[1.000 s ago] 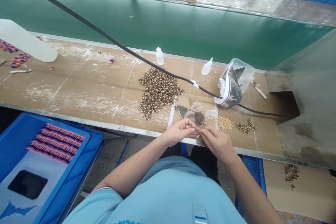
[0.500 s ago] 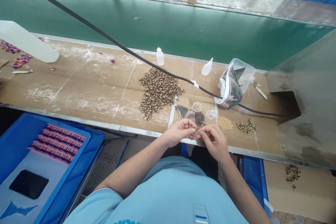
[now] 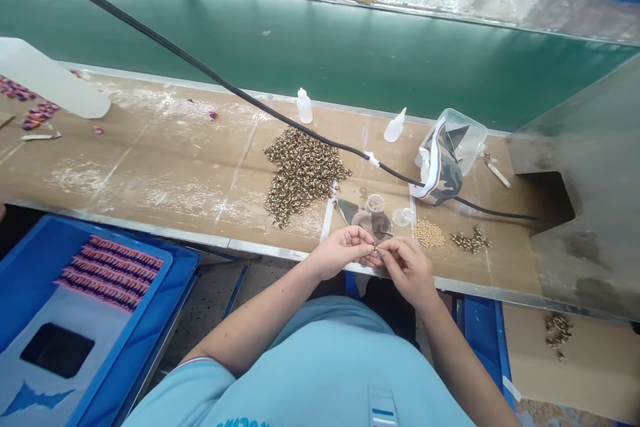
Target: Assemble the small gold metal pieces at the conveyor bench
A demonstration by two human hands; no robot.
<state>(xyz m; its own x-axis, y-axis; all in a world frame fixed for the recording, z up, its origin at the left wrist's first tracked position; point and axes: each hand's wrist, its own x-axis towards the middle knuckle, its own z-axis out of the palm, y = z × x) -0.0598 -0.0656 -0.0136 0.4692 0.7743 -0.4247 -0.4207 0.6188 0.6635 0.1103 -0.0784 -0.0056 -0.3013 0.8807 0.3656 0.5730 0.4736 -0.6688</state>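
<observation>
My left hand point(image 3: 343, 252) and my right hand point(image 3: 407, 270) meet above the front edge of the bench, their fingertips pinching a tiny metal piece point(image 3: 375, 250). Its exact form is hidden by my fingers. Just beyond them lie camouflage fabric scraps point(image 3: 363, 217) on a sheet of clear plastic, with a small clear cup point(image 3: 375, 203) and a clear lid point(image 3: 403, 217). Loose gold beads point(image 3: 429, 233) and a small heap of gold-coloured fittings point(image 3: 470, 241) sit to the right. A large pile of brown patterned beaded links point(image 3: 300, 175) lies to the left.
A black cable point(image 3: 280, 123) crosses above the cardboard-covered bench point(image 3: 150, 173). White squeeze bottles point(image 3: 304, 107) and a clear container with striped ribbon point(image 3: 450, 147) stand behind. A blue tray point(image 3: 107, 273) holding pink-striped strips sits at my left.
My right hand has shifted slightly left, closer to my left hand, and both fingertips stay together on the tiny piece. The view has moved a little.
</observation>
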